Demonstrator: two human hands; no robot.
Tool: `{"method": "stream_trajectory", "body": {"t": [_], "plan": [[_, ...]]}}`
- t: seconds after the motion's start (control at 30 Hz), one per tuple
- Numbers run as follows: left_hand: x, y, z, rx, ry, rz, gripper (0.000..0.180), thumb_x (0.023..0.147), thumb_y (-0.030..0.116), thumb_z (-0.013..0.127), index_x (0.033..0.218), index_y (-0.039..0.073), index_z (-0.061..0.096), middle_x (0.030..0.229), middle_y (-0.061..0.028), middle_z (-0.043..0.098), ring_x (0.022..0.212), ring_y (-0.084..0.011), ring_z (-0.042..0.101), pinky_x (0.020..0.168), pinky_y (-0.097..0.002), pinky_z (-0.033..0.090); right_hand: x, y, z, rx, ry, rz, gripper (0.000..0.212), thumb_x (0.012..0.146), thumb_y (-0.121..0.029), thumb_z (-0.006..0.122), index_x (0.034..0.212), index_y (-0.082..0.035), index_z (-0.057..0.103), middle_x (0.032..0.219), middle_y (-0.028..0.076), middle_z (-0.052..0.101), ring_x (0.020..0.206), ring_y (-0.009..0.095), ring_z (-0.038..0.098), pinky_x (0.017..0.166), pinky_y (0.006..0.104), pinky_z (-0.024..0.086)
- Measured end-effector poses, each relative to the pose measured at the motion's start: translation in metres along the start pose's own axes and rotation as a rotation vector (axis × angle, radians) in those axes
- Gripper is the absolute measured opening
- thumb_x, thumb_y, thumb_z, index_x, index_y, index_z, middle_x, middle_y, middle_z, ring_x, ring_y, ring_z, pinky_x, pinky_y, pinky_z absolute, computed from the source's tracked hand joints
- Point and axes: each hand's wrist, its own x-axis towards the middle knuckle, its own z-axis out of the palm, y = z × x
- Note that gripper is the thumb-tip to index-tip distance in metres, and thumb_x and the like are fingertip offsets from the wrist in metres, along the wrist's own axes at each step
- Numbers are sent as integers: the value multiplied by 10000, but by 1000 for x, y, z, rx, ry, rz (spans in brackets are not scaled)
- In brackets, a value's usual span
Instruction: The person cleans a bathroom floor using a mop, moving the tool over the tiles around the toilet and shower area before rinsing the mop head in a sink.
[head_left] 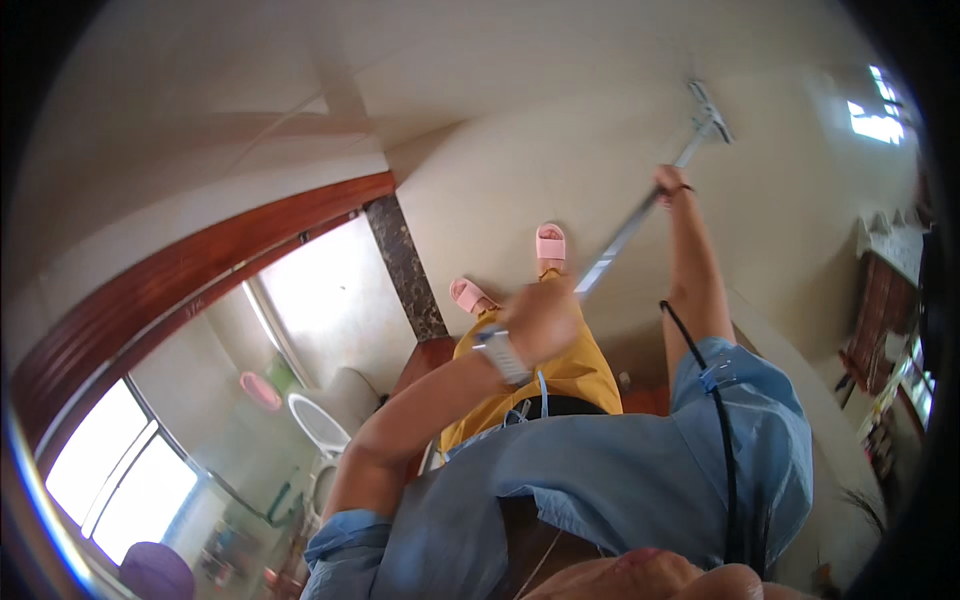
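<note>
A long-handled mop (628, 232) with a light metallic pole slants across the middle of the head view. Its narrow flat head (711, 112) rests on the pale, shiny floor (590, 140) at the far right. My right hand (671, 185), arm stretched out, is closed round the pole not far below the head. Nearer my body, my left hand (542, 318) is closed round the upper end of the pole and slightly blurred. The pole's tip is hidden behind that hand. A pale watch is on my left wrist.
My feet in pink slippers (551, 246) stand near a doorway with a red-brown wooden frame (215, 240) and a dark stone threshold (405, 268). Beyond it are a toilet (320, 425) and a bright window. Brown wooden furniture (880, 315) with a white cloth stands at the right.
</note>
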Motion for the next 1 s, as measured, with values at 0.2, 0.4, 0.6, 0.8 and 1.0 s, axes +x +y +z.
{"method": "stream_trajectory", "body": {"t": [0.2, 0.4, 0.6, 0.8, 1.0], "plan": [[-40, -39, -22, 98, -49, -152, 228, 770, 138, 572, 941, 0, 512, 739, -183, 627, 655, -358, 624, 585, -452, 503, -20, -14, 63, 359, -52, 250, 153, 737, -187, 482, 633, -93, 421, 467, 56, 352, 306, 194, 338, 284, 363, 247], [-256, -161, -123, 136, 126, -543, 314, 756, 204, 614, 1045, 88, 569, 925, -153, 639, 849, -351, 617, 733, -444, 476, -235, -128, 311, 220, -163, 186, 198, 813, -141, 444, 719, -19, 568, 612, 91, 543, 556, 179, 545, 437, 332, 435], [-443, -190, -121, 118, 160, -836, 425, 689, 208, 691, 1081, 70, 602, 830, -175, 643, 775, -330, 636, 694, -405, 488, -396, -140, 443, -38, -471, 94, 244, 835, -150, 452, 670, -8, 564, 646, 162, 596, 517, 255, 577, 403, 391, 432], [-581, -171, -128, -1, 244, -1159, 383, 649, 192, 693, 1008, 71, 633, 756, -176, 624, 718, -328, 628, 642, -401, 477, -534, -100, 590, -8, -652, 268, 206, 864, -123, 428, 824, 35, 555, 651, 164, 601, 455, 257, 573, 345, 387, 417], [-626, -122, -170, 162, 326, -1213, 351, 622, 173, 703, 951, 63, 650, 707, -185, 598, 637, -323, 606, 598, -371, 465, -647, -132, 608, 65, -909, 272, 166, 823, -86, 497, 719, 35, 542, 612, 134, 564, 446, 219, 552, 304, 324, 383]]}}
